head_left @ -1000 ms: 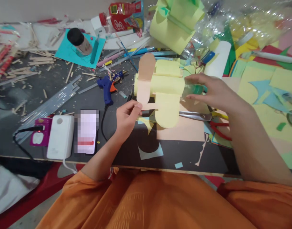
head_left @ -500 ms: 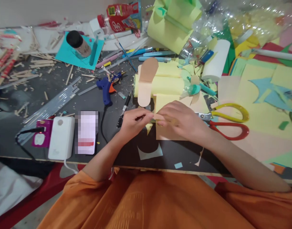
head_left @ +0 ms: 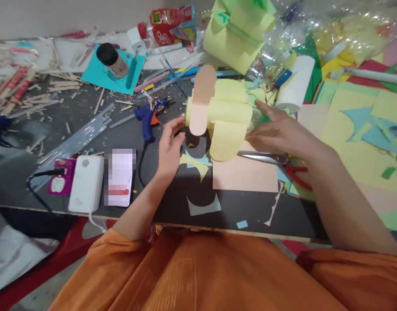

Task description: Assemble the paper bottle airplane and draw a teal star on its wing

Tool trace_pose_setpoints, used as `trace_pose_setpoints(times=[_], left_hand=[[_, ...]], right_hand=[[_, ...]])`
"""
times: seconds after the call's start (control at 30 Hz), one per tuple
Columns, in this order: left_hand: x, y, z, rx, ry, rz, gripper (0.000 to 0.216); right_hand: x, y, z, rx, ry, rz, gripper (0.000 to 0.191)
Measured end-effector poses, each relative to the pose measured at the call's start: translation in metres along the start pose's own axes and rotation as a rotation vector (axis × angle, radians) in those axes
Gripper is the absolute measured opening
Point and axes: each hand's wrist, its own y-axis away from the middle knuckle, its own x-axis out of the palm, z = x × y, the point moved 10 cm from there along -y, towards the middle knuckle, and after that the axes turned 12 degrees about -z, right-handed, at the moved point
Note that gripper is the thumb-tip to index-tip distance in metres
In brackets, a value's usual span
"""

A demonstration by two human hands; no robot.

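Note:
A bottle wrapped in yellow paper [head_left: 232, 111] lies sideways between my hands. A rounded beige paper strip [head_left: 199, 121] crosses its left part, and a rounded yellow flap [head_left: 228, 142] hangs from its front. My left hand [head_left: 170, 149] has its fingers and thumb curled at the bottle's left end. At the clear neck end, my right hand [head_left: 276, 129] grips with fingers above and below, partly hiding the neck. Below my right hand lie the scissors [head_left: 263, 157], their handles half covered by my wrist. A beige paper sheet [head_left: 245, 177] is under the blades.
A blue glue gun [head_left: 147, 123] rests left of the bottle. Further left are clear glue sticks [head_left: 75, 142], a white power bank [head_left: 85, 183] and a phone [head_left: 121, 177]. Wooden sticks and pens are scattered behind. Coloured paper [head_left: 357, 147] covers the right side; a white roll [head_left: 296, 84] stands behind.
My hands have moved apart from a small beige paper piece they pinched, which I no longer see. They now hold the bottle's two ends, and it has shifted slightly away from me.

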Motion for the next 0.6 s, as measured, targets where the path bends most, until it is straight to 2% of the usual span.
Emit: trace_pose_setpoints(times=[0.13,0.27,0.33,0.43,0.6], left_hand=[[0.005,0.002,-0.001,0.079,-0.001,0.115,0.054],[0.0,0.001,0.002,0.091,-0.024,0.091,0.055],[-0.004,0.0,0.002,0.095,-0.028,0.056,0.053],[-0.01,-0.001,-0.003,0.141,-0.042,0.011,0.051],[-0.003,0.005,-0.017,0.26,-0.121,0.063,0.054]], right_hand=[[-0.016,-0.008,-0.009,0.042,0.001,-0.106,0.012],[-0.054,-0.01,-0.019,0.073,0.019,-0.285,0.01],[-0.064,-0.007,-0.02,0.074,0.049,-0.317,0.012],[-0.057,0.001,-0.013,0.032,0.074,-0.277,0.012],[-0.017,0.012,0.015,-0.177,0.04,-0.138,0.017]])
